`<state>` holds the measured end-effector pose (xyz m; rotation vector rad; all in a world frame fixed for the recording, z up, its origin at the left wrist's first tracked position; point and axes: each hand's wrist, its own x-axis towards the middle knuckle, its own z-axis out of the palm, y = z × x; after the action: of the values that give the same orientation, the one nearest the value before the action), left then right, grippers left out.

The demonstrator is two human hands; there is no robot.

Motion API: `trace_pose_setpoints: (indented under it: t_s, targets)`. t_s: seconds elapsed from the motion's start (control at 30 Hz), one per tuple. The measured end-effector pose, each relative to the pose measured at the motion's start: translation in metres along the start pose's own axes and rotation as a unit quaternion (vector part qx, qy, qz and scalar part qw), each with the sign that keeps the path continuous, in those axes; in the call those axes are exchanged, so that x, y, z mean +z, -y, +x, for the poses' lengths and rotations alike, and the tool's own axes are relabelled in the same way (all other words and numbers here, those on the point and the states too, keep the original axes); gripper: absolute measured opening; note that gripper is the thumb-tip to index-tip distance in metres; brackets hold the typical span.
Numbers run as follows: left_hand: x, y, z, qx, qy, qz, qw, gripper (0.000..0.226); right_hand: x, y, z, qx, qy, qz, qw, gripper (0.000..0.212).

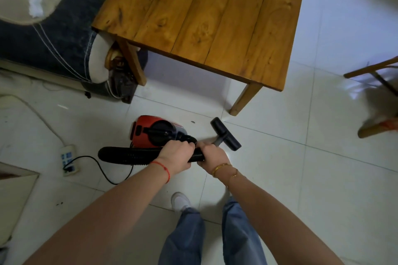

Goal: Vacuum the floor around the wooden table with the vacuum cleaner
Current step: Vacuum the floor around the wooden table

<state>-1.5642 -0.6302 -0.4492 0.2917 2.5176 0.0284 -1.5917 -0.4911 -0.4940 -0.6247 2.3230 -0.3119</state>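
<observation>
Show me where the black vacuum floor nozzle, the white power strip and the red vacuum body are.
black vacuum floor nozzle (226,136), head view, middle of the head.
white power strip (69,160), head view, socket face.
red vacuum body (148,120), head view, red top shell.

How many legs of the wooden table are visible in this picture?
2. One table leg is at the near left corner, beside the sofa; the other table leg is at the near right corner. The far legs are out of view.
</observation>
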Motion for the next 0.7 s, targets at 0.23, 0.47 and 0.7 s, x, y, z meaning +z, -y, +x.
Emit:
trace_pose_setpoints:
  t_s: [0.23, 0.47, 0.7]
  targets:
    - [-0.016, -0.050, 0.031, 0.030, -0.002, 0.017, 0.999, 0.032, -0.007, -0.057, -0.016, 0.017, -0.028, 0.008, 0.999, 0.030]
    - [-0.040, -0.122, 0.073, 0.031, 0.005, 0.016, 0.999, 0.030, -0.032, -0.135, -0.038, 0.020, -0.036, 0.028, 0.999, 0.029]
    - [-0.061, -0.203, 0.133, -0.011, -0.011, -0.014, 1.000, 0.028, -0.071, -0.234, -0.043, -0.008, -0.022, 0.046, 0.999, 0.032]
